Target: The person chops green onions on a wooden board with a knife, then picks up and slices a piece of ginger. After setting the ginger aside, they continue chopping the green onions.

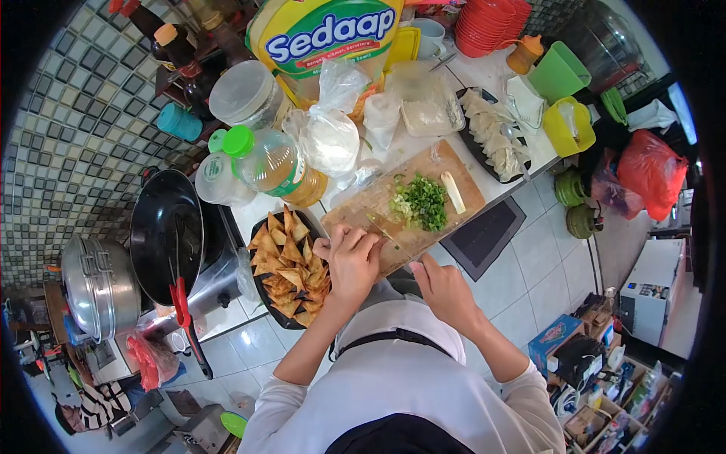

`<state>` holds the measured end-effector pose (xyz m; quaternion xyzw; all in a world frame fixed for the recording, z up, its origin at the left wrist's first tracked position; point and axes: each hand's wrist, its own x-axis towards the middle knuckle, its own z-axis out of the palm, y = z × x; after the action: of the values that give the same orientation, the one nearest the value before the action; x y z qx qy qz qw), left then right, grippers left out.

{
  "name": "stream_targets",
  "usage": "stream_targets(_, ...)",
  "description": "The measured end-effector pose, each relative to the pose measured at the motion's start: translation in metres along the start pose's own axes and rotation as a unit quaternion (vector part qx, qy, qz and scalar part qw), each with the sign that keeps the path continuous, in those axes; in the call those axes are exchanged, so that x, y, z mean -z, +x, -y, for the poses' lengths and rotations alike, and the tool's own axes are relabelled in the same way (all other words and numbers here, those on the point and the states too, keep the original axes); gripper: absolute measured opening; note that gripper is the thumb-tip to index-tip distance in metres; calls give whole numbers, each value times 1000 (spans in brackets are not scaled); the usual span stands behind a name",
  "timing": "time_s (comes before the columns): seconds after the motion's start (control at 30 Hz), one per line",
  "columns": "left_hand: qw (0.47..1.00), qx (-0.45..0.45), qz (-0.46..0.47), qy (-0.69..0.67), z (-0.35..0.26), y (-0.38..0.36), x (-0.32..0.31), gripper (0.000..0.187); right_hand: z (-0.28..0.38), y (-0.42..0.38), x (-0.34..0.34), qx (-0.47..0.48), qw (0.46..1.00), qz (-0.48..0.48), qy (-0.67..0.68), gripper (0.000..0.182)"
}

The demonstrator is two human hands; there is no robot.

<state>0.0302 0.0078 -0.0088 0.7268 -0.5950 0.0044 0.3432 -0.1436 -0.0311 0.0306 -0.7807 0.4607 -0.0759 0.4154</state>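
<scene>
A wooden cutting board [461, 170] lies at the counter's near edge, holding a pile of chopped green onion [423, 203] and an uncut white stalk [453, 193]. My left hand [352, 261] is at the board's near left corner, its fingers curled; what they hold, if anything, is hidden. My right hand [446, 291] is closed below the board's near edge, thumb stretched forward, on what looks like a knife [393, 240]. Its blade blends with the board and slants toward my left fingers; the handle is covered. Beside my left hand stands a black plate of fried, folded triangular pastries [283, 261].
A black tray of uncooked dumplings [495, 136] is at the right. Behind the board stand an oil bottle [268, 163], a bag of white powder [329, 140] and a plastic container [427, 98]. Left are a wok [166, 234], red-handled tongs [181, 303] and a steamer pot [102, 287].
</scene>
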Motion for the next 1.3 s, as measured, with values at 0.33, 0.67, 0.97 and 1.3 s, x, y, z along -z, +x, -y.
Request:
stream_targets(0.33,1000,3,5,1,-2,1,1,12,10,13,1,-11,996,10,-91,32)
stream_targets(0.67,1000,6,16,-17,2,-3,1,13,-11,-2,5,27,991,-18,-132,30)
stream_targets(0.97,999,-30,-8,33,-1,-4,6,9,-9,7,9,20,998,-35,-57,33)
stream_targets(1.3,1000,-3,-5,10,0,-2,3,8,-7,7,-1,4,1000,1,18,33)
